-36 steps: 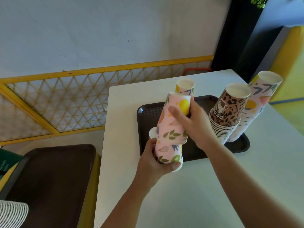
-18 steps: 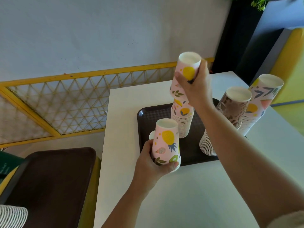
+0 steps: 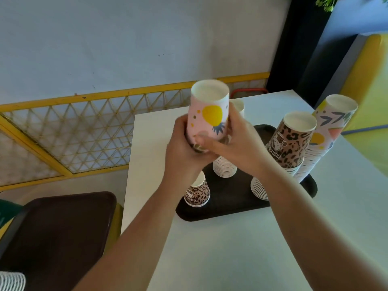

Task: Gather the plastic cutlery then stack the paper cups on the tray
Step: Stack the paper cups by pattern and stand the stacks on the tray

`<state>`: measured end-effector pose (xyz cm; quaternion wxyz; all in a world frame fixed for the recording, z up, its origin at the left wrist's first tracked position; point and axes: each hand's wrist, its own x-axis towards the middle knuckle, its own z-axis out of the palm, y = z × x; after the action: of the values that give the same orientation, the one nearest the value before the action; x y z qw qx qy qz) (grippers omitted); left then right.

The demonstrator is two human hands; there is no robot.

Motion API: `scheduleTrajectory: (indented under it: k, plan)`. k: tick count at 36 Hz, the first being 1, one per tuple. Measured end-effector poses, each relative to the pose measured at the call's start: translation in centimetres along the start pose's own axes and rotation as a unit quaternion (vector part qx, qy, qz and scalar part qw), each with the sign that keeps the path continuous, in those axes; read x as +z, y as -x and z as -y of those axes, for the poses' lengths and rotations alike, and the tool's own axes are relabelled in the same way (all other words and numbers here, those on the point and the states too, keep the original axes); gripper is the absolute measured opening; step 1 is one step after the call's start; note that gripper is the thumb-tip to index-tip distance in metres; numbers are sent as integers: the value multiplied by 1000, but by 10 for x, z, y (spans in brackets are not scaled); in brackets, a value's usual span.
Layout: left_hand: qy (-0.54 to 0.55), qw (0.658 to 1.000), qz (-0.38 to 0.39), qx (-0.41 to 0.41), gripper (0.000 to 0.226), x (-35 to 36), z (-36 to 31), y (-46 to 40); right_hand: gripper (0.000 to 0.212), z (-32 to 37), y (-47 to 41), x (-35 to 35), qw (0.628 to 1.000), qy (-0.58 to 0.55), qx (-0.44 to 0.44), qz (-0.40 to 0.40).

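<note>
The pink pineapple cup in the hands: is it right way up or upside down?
Upside down. The pink pineapple cup shows its narrow white base on top, widening downward, gripped by the left hand and right hand.

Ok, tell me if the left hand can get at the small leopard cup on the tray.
Probably not yet: the left hand is gripping the pink pineapple cup together with the right hand. The small leopard cup stands unobstructed just below its wrist.

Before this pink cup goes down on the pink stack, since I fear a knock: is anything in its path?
Nothing visible blocks it. Both hands hold the pink cup above the tray, with the pink stack right behind and below. The leopard stack stands off to the right.
</note>
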<state>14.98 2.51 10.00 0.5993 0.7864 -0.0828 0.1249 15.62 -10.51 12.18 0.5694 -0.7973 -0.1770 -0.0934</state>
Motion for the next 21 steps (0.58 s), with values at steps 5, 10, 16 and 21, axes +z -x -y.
scheduleTrajectory:
  k: [5,10,16,21]
  plan:
    - [27,996,12,82,87,5,-22,-34,59,10,-26,-6,991,-31,-44,-123]
    - [71,995,57,48,78,6,-20,-54,58,7,-53,-7,966,7,-61,-251]
    - [114,981,31,-156,55,32,4,-36,63,-41,-50,-1,958,57,9,-283]
    - [140,967,82,-196,50,51,10,-31,66,-72,-34,5,954,87,61,-280]
